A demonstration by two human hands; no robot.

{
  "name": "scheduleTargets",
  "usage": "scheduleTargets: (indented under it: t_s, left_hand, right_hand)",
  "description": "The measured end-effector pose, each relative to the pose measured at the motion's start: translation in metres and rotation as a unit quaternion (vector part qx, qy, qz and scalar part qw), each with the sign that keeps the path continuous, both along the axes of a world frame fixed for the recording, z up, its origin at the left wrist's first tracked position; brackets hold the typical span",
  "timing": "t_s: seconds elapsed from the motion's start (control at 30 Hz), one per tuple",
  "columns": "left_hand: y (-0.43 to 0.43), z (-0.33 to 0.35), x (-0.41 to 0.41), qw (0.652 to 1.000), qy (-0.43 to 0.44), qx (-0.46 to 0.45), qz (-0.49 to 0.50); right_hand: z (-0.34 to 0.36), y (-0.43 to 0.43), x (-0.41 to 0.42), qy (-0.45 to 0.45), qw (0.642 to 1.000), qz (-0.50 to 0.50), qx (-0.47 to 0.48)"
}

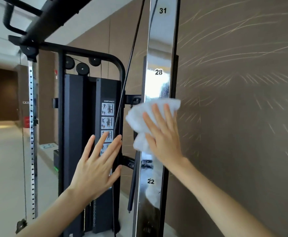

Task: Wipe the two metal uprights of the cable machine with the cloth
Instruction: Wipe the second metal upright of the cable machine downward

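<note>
One pass in progress: right hand [163, 137] presses the cloth [139, 117] flat-fingered on the near upright [158, 48], left hand [95, 168] spread empty; far upright [31, 117] likely comes next

Mirror-glossy chrome metal upright [158, 48]; soft white fluffy cloth [139, 117]; matt black frame [81, 52].
</note>
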State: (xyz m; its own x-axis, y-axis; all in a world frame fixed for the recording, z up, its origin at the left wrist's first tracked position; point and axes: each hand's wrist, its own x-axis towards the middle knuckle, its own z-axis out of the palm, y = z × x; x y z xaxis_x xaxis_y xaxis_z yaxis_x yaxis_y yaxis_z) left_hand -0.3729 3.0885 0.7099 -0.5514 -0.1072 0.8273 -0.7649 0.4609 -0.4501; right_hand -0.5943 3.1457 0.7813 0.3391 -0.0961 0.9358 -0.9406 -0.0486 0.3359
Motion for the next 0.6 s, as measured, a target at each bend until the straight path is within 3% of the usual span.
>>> scheduleTargets:
  t_s: [0.13,0.23,0.4,0.6]
  left_hand:
    - [0.000,-0.011,0.000,1.000,-0.005,0.013,0.007]
    - [0.000,-0.011,0.004,1.000,-0.018,0.004,0.010]
    - [-0.004,-0.013,0.010,1.000,-0.009,-0.007,0.017]
    - [-0.013,-0.016,0.009,1.000,0.012,-0.012,-0.005]
  right_hand:
    - [-0.071,0.010,-0.005,0.066,0.996,-0.051,0.035]
    - [-0.041,0.015,-0.010,0.099,0.992,-0.068,0.039]
    - [0.035,0.006,0.000,-0.005,0.998,-0.062,0.002]
    - [-0.053,0.008,0.003,0.077,0.988,-0.131,0.028]
